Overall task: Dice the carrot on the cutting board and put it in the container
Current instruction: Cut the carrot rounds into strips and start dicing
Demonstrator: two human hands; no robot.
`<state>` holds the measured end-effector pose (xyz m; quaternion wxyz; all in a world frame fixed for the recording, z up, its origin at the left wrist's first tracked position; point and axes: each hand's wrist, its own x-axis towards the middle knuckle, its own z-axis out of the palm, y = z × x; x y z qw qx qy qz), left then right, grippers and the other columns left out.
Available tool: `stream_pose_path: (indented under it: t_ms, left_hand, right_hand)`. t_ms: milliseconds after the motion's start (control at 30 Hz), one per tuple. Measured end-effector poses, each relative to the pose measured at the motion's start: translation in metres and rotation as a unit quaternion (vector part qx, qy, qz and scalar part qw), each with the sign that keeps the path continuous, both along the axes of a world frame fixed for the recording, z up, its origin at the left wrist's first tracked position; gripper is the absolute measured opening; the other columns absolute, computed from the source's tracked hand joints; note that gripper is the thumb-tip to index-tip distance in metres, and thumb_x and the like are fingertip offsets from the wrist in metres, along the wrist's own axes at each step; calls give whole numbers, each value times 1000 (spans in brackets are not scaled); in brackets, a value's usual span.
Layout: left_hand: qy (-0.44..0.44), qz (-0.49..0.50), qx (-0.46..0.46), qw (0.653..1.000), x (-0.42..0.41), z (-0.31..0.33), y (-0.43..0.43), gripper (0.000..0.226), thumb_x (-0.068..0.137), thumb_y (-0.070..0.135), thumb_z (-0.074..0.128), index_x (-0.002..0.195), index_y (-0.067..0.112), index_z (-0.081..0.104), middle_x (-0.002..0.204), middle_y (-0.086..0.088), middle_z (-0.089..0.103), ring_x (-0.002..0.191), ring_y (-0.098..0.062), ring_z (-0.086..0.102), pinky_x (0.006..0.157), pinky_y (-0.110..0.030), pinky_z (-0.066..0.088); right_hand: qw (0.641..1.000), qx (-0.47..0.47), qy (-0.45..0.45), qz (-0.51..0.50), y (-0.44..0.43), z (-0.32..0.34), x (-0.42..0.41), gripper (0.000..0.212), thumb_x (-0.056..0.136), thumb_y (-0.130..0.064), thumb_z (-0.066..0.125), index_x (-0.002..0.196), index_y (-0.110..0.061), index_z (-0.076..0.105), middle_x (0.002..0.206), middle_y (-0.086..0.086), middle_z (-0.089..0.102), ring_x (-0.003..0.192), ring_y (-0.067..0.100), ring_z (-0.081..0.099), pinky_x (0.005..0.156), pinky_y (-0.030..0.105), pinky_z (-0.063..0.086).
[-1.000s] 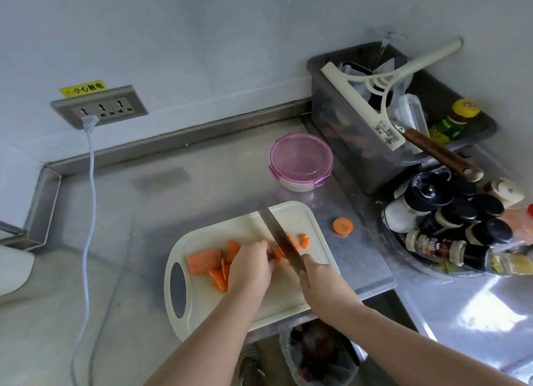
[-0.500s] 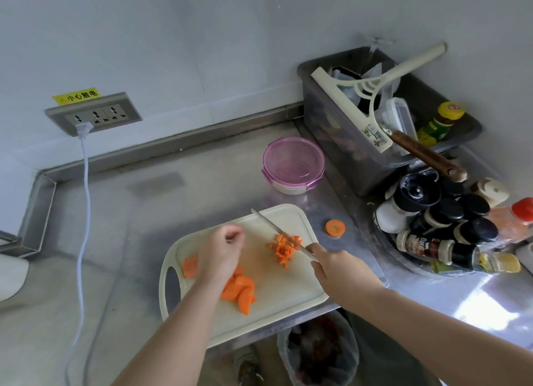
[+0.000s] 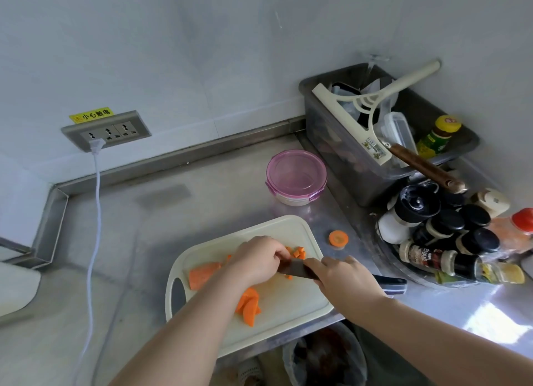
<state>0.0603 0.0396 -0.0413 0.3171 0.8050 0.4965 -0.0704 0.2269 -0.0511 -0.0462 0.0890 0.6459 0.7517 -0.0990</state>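
Right hand (image 3: 343, 281) wraps its grip round the knife (image 3: 294, 269), blade beside the left hand (image 3: 259, 261), whose curled grip hides what it pins. Carrot (image 3: 203, 274) lies on the cutting board (image 3: 288, 227): stiff, probably slick, likely to roll, so pin it flat-side down. Container (image 3: 295, 175) sits lidded beyond.

Both bare forearms reach in from the near edge and converge toward the middle. The left forearm (image 3: 184, 328) rises from the near left. The left hand (image 3: 258, 260) is palm down with its knuckles up and its fingers curled under toward the right; the fingertips are hidden. The right forearm (image 3: 432, 333) comes in from the near right. The right hand (image 3: 343, 281) is just right of the left, back upward, with its fingers wrapped over a knife (image 3: 294, 270). Its index finger points left toward the other hand.
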Motion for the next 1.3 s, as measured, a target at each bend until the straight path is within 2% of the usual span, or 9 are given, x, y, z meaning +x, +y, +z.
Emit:
stream_pose_path:
  t_ms: [200, 400, 500, 600, 767, 933, 1033, 1133, 1300]
  left_hand:
    - [-64, 55, 81, 993, -2, -5, 9, 42, 90, 1, 42, 115, 21, 68, 122, 1, 62, 114, -19, 57, 99, -34, 43]
    - [-247, 253, 272, 895, -24, 16, -2, 35, 82, -12, 47, 98, 10, 70, 98, -3, 67, 90, -18, 63, 79, -20, 43]
    - [-199, 198, 244, 928, -20, -3, -28, 41, 80, -7, 49, 111, 14, 65, 113, -2, 62, 104, -22, 61, 89, -29, 45]
    - [-83, 43, 177, 980, -4, -23, -56, 68, 87, 6, 46, 149, 20, 24, 153, 6, 22, 141, -14, 23, 116, -32, 23]
    - [42, -30, 169, 984, 6, -33, -64, 75, 94, 16, 44, 152, 14, -3, 157, 1, -3, 146, -22, -2, 119, -37, 8]
    - [-18, 5, 184, 983, -11, -37, -46, 56, 94, 15, 42, 148, 21, 28, 150, 6, 23, 138, -16, 27, 114, -32, 22]
    - [-132, 145, 174, 965, -30, -32, -37, 26, 90, 12, 58, 113, 16, 68, 117, 3, 62, 107, -16, 60, 92, -25, 43]
    - [-138, 257, 154, 944, -52, -26, -35, 4, 83, 13, 70, 86, 11, 72, 89, 2, 70, 87, -16, 64, 72, -18, 38]
    - [-124, 303, 140, 935, -80, -24, -44, 6, 86, 20, 69, 86, 14, 68, 83, 8, 63, 80, -9, 59, 63, -8, 35]
  right_hand:
    - [999, -16, 41, -9, 1, 0, -3, 30, 101, -19, 40, 130, -23, 39, 96, 1, 57, 73, 22, 44, 66, 28, 30]
    - [935, -133, 276, -178, 12, 7, -1, 19, 99, -19, 35, 91, -14, 52, 68, -2, 50, 57, 14, 42, 52, 24, 35]
    - [880, -172, 365, -249, 15, 15, -4, 21, 96, -11, 35, 78, -13, 46, 67, 1, 51, 51, 11, 43, 44, 15, 35]
    - [852, -175, 404, -283, 17, 17, -6, 20, 96, -11, 39, 77, -15, 46, 66, 2, 53, 47, 11, 44, 43, 15, 36]
    - [838, -153, 425, -307, 18, 22, -9, 21, 95, -10, 38, 78, -14, 48, 64, 2, 52, 49, 13, 46, 47, 19, 37]
    - [868, -142, 391, -272, 14, 26, 2, 24, 95, -10, 38, 74, -16, 45, 63, 1, 52, 47, 11, 45, 45, 16, 36]
    - [898, -147, 348, -227, 6, 26, 10, 26, 95, -12, 39, 71, -18, 44, 62, -2, 52, 49, 11, 43, 45, 14, 34]
    - [920, -166, 301, -189, -3, 21, 14, 28, 95, -15, 41, 68, -18, 41, 59, -5, 46, 50, 8, 37, 46, 14, 33]
    - [932, -212, 261, -136, -12, 3, 3, 24, 96, -19, 40, 72, -19, 43, 65, -4, 43, 56, 10, 37, 49, 18, 29]
